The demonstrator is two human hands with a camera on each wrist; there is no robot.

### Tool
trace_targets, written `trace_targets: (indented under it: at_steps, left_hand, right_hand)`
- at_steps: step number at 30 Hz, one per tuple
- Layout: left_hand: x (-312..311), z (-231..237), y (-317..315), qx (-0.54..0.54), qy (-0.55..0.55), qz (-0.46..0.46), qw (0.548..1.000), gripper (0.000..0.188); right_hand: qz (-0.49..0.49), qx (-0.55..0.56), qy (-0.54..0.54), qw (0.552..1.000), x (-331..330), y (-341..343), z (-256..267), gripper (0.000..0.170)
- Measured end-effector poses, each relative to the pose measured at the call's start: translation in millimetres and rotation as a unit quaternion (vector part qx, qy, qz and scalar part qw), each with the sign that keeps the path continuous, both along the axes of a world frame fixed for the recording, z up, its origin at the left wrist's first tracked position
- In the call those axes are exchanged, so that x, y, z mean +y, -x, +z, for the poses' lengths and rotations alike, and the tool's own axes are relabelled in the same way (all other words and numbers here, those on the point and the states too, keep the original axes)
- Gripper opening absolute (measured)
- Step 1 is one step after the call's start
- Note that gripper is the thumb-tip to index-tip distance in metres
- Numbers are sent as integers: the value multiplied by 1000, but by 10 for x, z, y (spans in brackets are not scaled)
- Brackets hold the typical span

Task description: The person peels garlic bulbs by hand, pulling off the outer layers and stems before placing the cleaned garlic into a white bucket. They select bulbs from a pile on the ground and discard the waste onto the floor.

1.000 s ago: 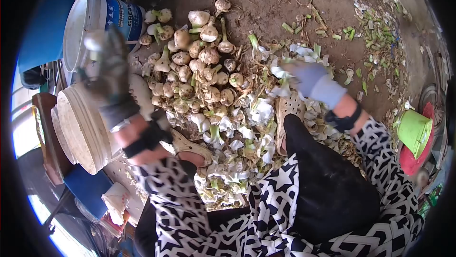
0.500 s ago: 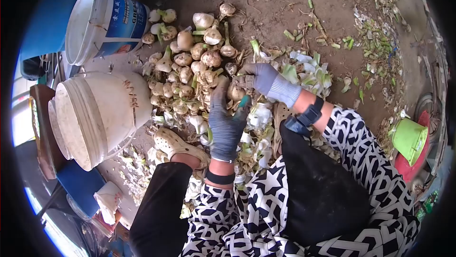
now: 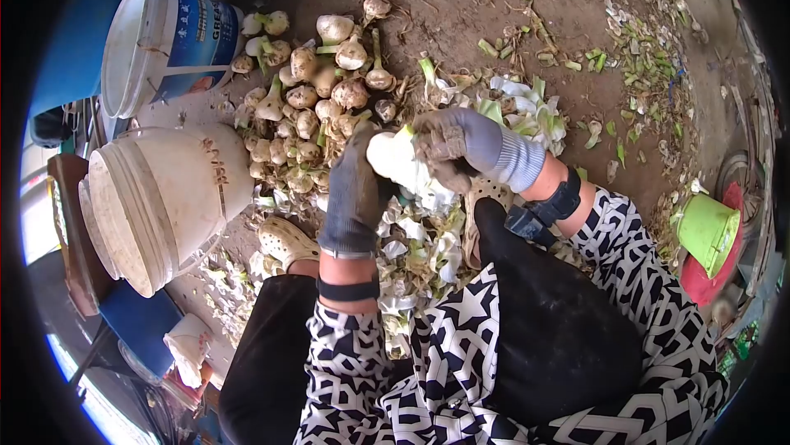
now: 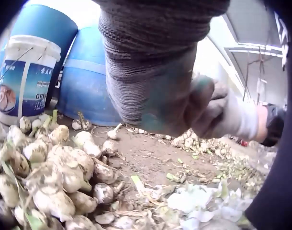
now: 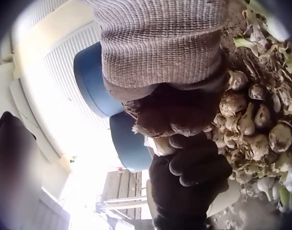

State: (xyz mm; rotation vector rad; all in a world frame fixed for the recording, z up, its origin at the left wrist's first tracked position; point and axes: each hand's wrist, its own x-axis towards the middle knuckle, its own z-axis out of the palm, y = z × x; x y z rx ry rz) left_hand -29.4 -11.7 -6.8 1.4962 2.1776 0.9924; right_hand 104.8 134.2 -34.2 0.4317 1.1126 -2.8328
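Between my two gloved hands is a white garlic bulb (image 3: 390, 154), its green stem end toward the right. My left hand (image 3: 354, 194) grips the bulb from the left side. Curled fingers of my right hand (image 3: 473, 147) pinch the stem end and the pale skin there. In the right wrist view, a bit of the bulb (image 5: 162, 145) shows between the two gloves; in the left wrist view my glove hides it. Just beyond my left hand lies a heap of unpeeled garlic bulbs (image 3: 304, 98), brown with soil, some with green stems.
White and green peelings (image 3: 420, 239) cover the ground around my clogs (image 3: 284, 241). To the left lie a cream bucket (image 3: 181, 190) and a blue-labelled white bucket (image 3: 185, 42). Cut stems (image 3: 597, 58) litter the upper right; a green tub (image 3: 708, 231) sits at far right.
My left hand swung from the buckets, where a pale bulb was near it, to the heap. My right hand left the peelings and met it; a white bulb is now between both hands.
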Motion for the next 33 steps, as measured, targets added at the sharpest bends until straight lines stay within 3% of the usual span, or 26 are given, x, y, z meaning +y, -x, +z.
trace_targets:
  at_steps: [1, 2, 3, 4, 6, 7, 8, 10, 11, 12, 13, 14, 15, 16, 17, 18, 19, 22, 23, 26, 28, 29, 30, 31, 32, 33]
  left_hand:
    - [51, -28, 72, 16, 6, -23, 1000, 19]
    - [87, -47, 105, 32, 12, -47, 998, 19]
    - [124, 108, 89, -258, 77, 8, 963, 26]
    - [137, -39, 117, -259, 76, 4, 963, 26]
    - [133, -450, 226, -14, 15, 120, 993, 50]
    - [231, -87, 62, -314, 4, 265, 912, 68]
    - [233, 68, -33, -381, -12, 273, 883, 66]
    - [140, 58, -253, -422, -7, 169, 891, 64]
    - [40, -282, -235, -286, -74, 114, 948, 56]
    - [7, -234, -238, -285, -70, 114, 949, 56]
    - [-8, -119, -250, -98, -21, 79, 992, 52]
    - [12, 7, -268, 94, 26, 40, 994, 48]
    - [98, 132, -347, -242, -1, 118, 963, 39]
    - [107, 84, -313, -241, -1, 116, 963, 39]
    - [115, 0, -249, -539, -138, 118, 823, 33]
    - [112, -38, -177, -768, -255, 104, 578, 29]
    - [99, 4, -96, -813, -265, 128, 503, 25]
    - [54, -5, 64, -824, -307, 164, 447, 33]
    - [53, -1, 96, -838, -310, 156, 420, 35]
    - [90, 7, 142, -820, -329, 209, 419, 39]
    - [98, -6, 161, -822, -326, 201, 423, 41]
    - [113, -6, 160, -823, -323, 194, 425, 44]
    - [132, 1, 162, -825, -322, 190, 424, 44]
    - [143, 9, 168, -828, -272, 213, 442, 45]
    - [152, 7, 168, -828, -220, 236, 460, 46]
    - [163, -6, 157, -825, -199, 258, 461, 46]
  right_hand:
    - [-8, 45, 1, 999, -102, 13, -183, 14]
    - [-127, 209, -235, 941, -227, 97, -369, 17]
    - [-123, 149, -142, 971, -254, 90, -241, 18]
    - [-118, 85, -48, 988, -265, 60, -112, 19]
    - [88, 96, 189, 973, 66, 4, -276, 18]
    - [147, 179, 288, 929, 115, 83, -321, 20]
    - [142, 180, 288, 930, 83, 73, -344, 20]
    - [-26, -6, 59, 998, -77, 69, -139, 19]
    - [-20, 31, 17, 999, -111, 71, -165, 19]
    - [-21, 32, 22, 999, -140, 77, -205, 19]
    - [-13, 53, 51, 997, -168, 81, -255, 19]
    - [-4, 74, 79, 994, -182, 94, -293, 19]
    - [-36, 136, 103, 985, -195, 138, -328, 20]
    - [37, 88, 244, 965, -95, 10, -237, 25]
    - [20, 83, 226, 970, -20, -52, -162, 27]
    - [1, 80, 208, 975, 33, -113, -130, 29]
    - [-15, 62, 176, 982, 79, -259, -174, 30]
    - [-6, 97, -39, 994, 250, -562, -35, 30]
    - [12, 144, -12, 989, 230, -629, -102, 28]
    - [99, 275, 19, 956, 342, -724, 37, 18]
    - [139, 206, 121, 961, 368, -712, 369, 22]
    - [212, 77, -251, 941, 396, -652, 600, 28]
    - [250, -68, -583, 771, 395, -549, 758, 34]
    - [344, -199, -728, 559, 312, -417, 617, 49]
    - [341, -276, -750, 495, 274, -289, 530, 56]
    - [217, -214, -789, 533, 250, -273, 460, 62]
